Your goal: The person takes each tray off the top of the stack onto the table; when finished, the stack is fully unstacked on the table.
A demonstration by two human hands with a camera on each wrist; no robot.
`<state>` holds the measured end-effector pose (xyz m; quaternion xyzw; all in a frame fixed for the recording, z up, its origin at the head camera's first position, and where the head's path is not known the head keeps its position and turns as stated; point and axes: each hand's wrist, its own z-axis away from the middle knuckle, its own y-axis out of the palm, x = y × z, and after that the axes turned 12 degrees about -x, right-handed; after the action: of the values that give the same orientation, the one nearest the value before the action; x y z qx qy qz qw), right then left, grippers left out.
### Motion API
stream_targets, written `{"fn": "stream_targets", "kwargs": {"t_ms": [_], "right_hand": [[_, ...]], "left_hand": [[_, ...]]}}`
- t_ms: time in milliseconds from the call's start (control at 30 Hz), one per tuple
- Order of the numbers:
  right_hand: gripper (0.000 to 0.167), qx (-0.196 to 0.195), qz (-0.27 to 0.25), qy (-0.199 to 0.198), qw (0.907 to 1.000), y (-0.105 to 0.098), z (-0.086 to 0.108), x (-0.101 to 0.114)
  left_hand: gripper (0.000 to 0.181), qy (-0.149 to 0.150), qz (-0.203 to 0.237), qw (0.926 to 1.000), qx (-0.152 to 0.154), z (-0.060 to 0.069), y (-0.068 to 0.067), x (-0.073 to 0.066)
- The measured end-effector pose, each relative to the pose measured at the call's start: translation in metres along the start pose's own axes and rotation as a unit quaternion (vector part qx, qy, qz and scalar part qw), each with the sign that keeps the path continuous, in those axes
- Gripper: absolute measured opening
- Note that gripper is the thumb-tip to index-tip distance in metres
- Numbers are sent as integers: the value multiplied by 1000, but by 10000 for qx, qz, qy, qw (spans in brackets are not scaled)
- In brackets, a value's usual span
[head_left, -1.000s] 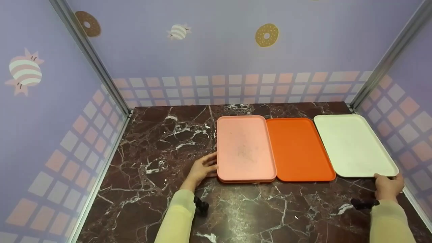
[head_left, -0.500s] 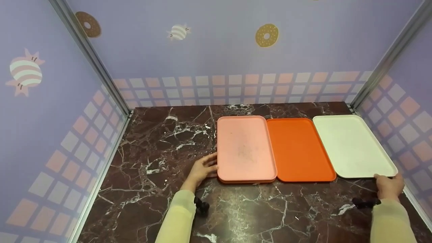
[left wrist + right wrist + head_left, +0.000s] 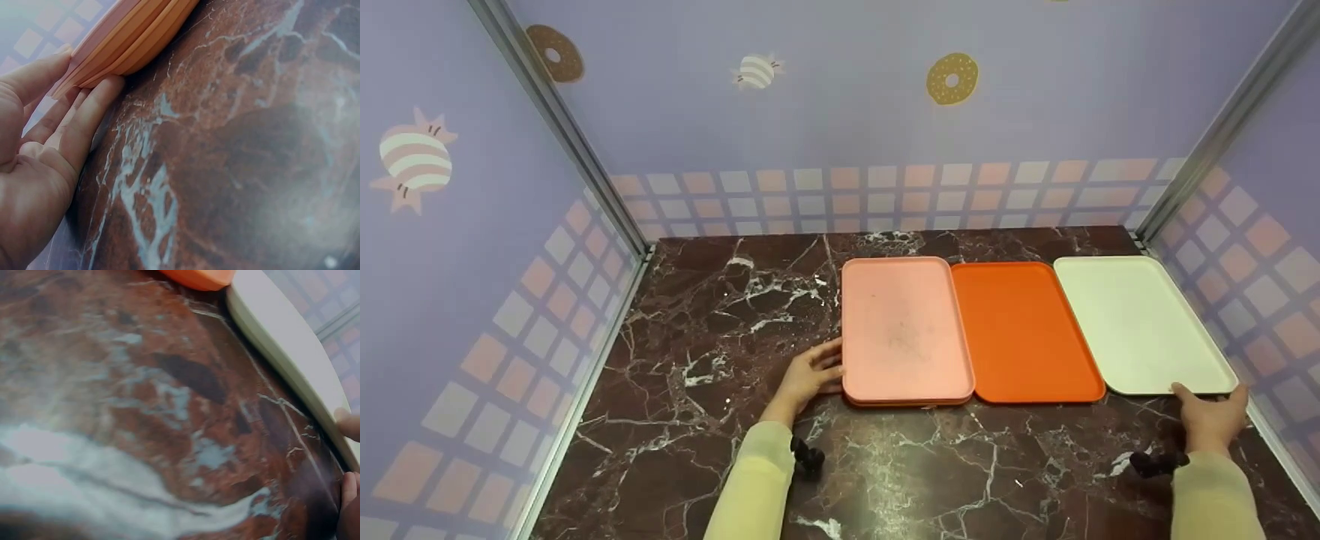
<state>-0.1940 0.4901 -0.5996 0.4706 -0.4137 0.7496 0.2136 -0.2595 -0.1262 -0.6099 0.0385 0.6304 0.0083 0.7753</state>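
My left hand [image 3: 804, 377] lies at the left side of a stack of trays topped by a pink tray [image 3: 906, 330]. In the left wrist view the thumb and nearly straight fingers touch the edges of the stack [image 3: 135, 39], with orange layers under the pink. My right hand [image 3: 1211, 416] holds the front right corner of a white tray [image 3: 1147, 322]; in the right wrist view its thumb [image 3: 350, 424] is on the rim and fingertips are lower down, partly out of frame. Between them lies an orange tray [image 3: 1027, 330], touched by neither hand.
The trays stand side by side on a dark marbled table [image 3: 697, 315]. Purple patterned walls [image 3: 840, 112] enclose its back and both sides. The white tray's right edge is near the right wall [image 3: 1275, 285].
The white tray has shifted slightly left, its near right corner most, against the orange tray. My right hand has moved left too. The left hand and the pink stack stay put.
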Motion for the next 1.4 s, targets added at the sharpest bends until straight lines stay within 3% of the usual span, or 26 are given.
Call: {"fn": "stream_targets", "kwargs": {"t_ms": [300, 533, 767, 1033, 1167, 1300, 1400], "right_hand": [[108, -127, -42, -6, 9999, 8, 12, 0], [104, -289, -725, 284, 9965, 25, 37, 10], [96, -601, -752, -427, 9944, 44, 61, 18], [92, -403, -691, -1255, 9889, 62, 87, 23], [92, -326, -537, -1807, 9815, 74, 100, 27], [92, -40, -377, -2329, 9718, 88, 115, 30], [90, 293, -319, -2462, 9682, 98, 127, 31]], "left_hand": [[63, 24, 12, 10000, -86, 1, 1, 1], [60, 23, -151, 9993, -340, 3, 3, 2], [55, 71, -303, 9980, -552, 5, 8, 3], [54, 337, -510, 9943, -878, 9, 17, 1], [53, 362, -588, 9924, -1022, 11, 20, 0], [50, 363, -825, 9882, -1239, 12, 24, -1], [46, 452, -1137, 9824, -1409, 14, 27, -2]]}}
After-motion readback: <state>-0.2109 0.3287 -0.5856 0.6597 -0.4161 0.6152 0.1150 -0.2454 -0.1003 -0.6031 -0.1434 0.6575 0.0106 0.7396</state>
